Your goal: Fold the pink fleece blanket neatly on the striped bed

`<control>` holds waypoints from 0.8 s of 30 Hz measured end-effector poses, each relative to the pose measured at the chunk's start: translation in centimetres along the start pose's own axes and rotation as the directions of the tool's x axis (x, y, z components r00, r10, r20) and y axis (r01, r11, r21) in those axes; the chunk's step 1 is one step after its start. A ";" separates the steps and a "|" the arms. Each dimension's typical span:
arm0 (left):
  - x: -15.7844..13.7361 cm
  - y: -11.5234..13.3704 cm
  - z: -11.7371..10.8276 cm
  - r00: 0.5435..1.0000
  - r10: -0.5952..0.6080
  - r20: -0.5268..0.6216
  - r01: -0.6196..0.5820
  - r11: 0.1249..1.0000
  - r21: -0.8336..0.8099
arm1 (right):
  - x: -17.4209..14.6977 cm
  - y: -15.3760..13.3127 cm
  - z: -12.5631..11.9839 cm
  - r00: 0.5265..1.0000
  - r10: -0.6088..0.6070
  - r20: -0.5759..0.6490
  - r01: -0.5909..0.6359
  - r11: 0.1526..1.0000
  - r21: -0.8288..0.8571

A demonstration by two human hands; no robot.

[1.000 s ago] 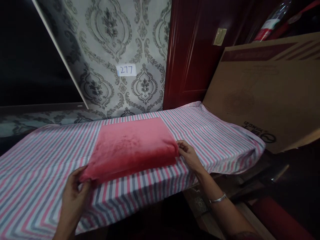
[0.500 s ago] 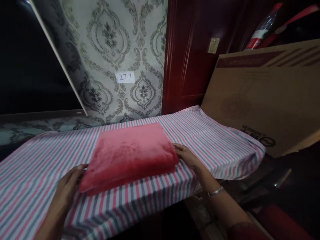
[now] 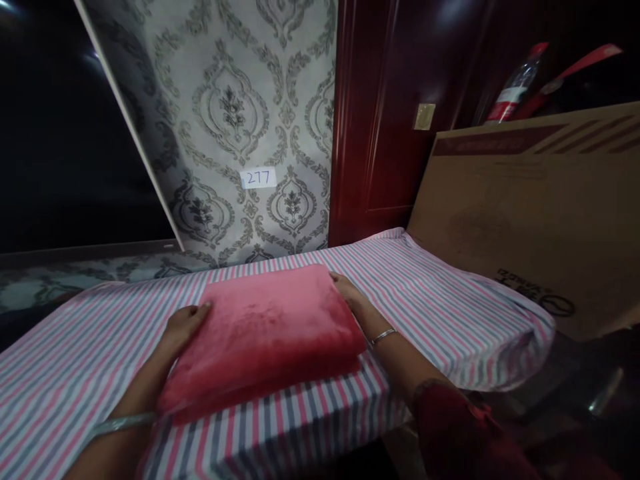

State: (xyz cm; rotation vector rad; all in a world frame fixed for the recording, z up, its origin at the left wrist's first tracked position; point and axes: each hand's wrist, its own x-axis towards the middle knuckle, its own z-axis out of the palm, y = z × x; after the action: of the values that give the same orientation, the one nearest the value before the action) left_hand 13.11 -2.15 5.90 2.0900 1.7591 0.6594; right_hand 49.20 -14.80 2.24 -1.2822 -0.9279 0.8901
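A folded red plush blanket (image 3: pixel 265 327) lies as a thick rectangle near the front of the striped cloth (image 3: pixel 440 300). At its left side, my left hand (image 3: pixel 187 325) holds the edge, with the thumb over the top and the other fingers partly hidden. Against the far right side, my right hand (image 3: pixel 349 293) grips the edge, fingers curled and some of them out of sight. A pale bangle is on my left wrist and a silver one on my right.
A patterned wall with a paper label (image 3: pixel 259 177) reading 277 stands behind. To the left is a dark screen (image 3: pixel 75 133). On the right, a large cardboard box (image 3: pixel 540 213) leans by a dark red door (image 3: pixel 380 120), with a bottle (image 3: pixel 515 87) behind it.
Both my hands have slid away from me along the blanket's sides, towards its far corners. The blanket stays folded on the striped cloth. The view has tilted up a little.
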 end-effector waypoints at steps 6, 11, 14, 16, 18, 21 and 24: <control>4.1 1.0 0.7 0.997 0.009 0.078 -0.027 0.970 0.242 | 3.8 0.2 0.4 0.996 -0.013 -0.087 0.001 0.991 -0.135; 5.1 2.5 0.6 0.997 -0.016 0.081 -0.016 0.923 0.385 | 5.9 0.8 0.1 0.977 0.037 -0.212 -0.095 0.958 -0.271; 5.6 3.5 0.7 0.995 -0.004 0.099 -0.040 0.897 0.441 | 6.8 1.0 0.1 0.964 0.063 -0.259 -0.157 0.919 -0.361; 6.3 4.0 0.9 0.993 -0.008 0.114 -0.044 0.893 0.448 | 7.4 0.9 0.2 0.958 0.065 -0.280 -0.186 0.884 -0.428; 7.3 4.1 1.2 0.993 -0.022 0.119 -0.032 0.899 0.436 | 8.0 0.9 0.3 0.954 0.055 -0.296 -0.204 0.841 -0.502; 8.7 3.7 1.6 0.994 -0.027 0.101 -0.015 0.921 0.390 | 8.5 0.9 0.3 0.953 0.017 -0.303 -0.205 0.772 -0.602; 9.4 2.5 1.8 0.999 -0.015 0.036 0.004 0.955 0.296 | 8.6 1.4 0.0 0.954 -0.039 -0.297 -0.182 0.711 -0.679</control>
State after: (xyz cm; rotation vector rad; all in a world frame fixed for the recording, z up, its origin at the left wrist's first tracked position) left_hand 17.36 6.67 6.94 2.2660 1.9464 0.3677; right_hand 52.44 -6.73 1.46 -2.0618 -1.0189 0.3631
